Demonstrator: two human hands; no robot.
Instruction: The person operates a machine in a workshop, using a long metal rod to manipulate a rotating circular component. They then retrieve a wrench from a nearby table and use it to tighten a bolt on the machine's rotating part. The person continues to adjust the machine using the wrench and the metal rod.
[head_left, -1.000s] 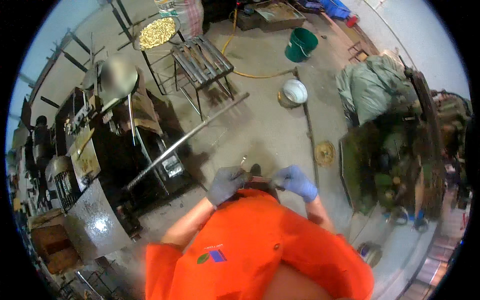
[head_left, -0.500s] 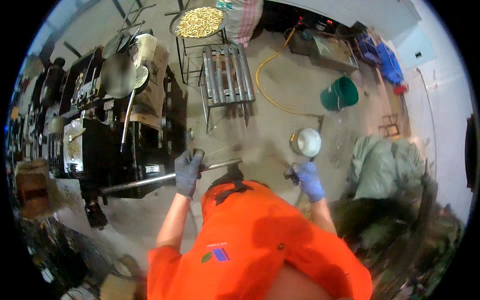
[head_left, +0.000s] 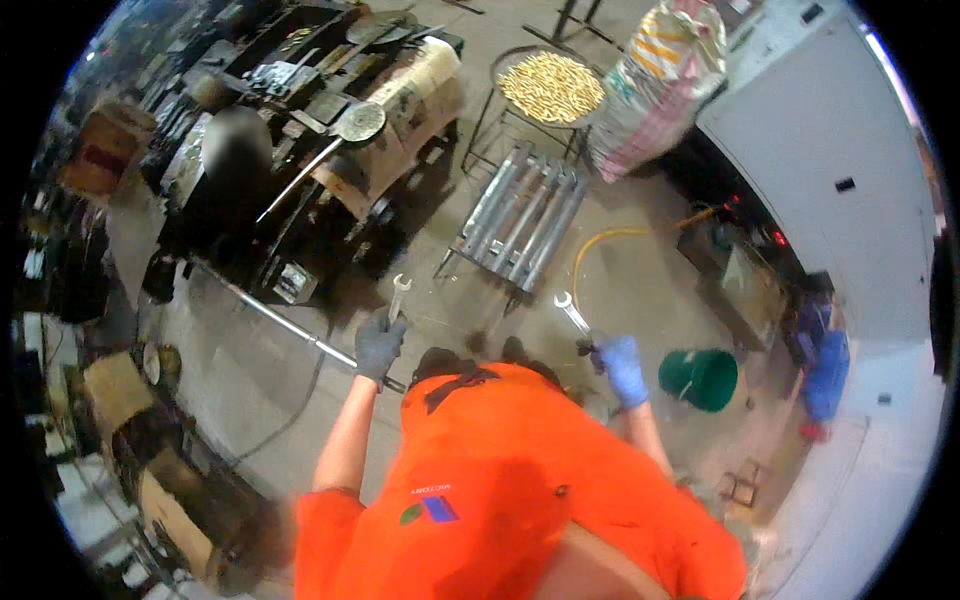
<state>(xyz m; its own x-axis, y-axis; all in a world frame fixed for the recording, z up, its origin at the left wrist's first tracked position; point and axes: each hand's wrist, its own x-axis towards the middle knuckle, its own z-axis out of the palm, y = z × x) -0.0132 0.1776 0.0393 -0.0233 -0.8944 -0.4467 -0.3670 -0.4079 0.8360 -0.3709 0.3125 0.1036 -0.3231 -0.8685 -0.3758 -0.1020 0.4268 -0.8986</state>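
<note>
In a dark grey glove, my left hand (head_left: pixel 379 345) is closed round an open-ended wrench (head_left: pixel 401 290), whose jaw points up and away from me. A long metal bar (head_left: pixel 290 325) runs from the machine at the left to just beside my left wrist. Whether that hand touches the bar I cannot tell. My right hand (head_left: pixel 622 370), gloved in blue with dark fingertips, grips a second open-ended wrench (head_left: pixel 573 314); its jaw points away and to the left. Both hands are apart, in front of my orange top (head_left: pixel 500 450).
A rack of grey metal bars (head_left: pixel 525 220) stands ahead. Behind it are a round tray of small brass-coloured pieces (head_left: pixel 545 62) and a woven sack (head_left: pixel 665 80). Oily machinery (head_left: pixel 340 130) fills the left. At right are a green bucket (head_left: pixel 698 378), a yellow hose (head_left: pixel 590 245) and a pale cabinet (head_left: pixel 830 130).
My view has swung to the right, so the rack, tray and machinery appear turned. Both wrenches now show clearly in my hands. The left one was blurred and mostly unseen before.
</note>
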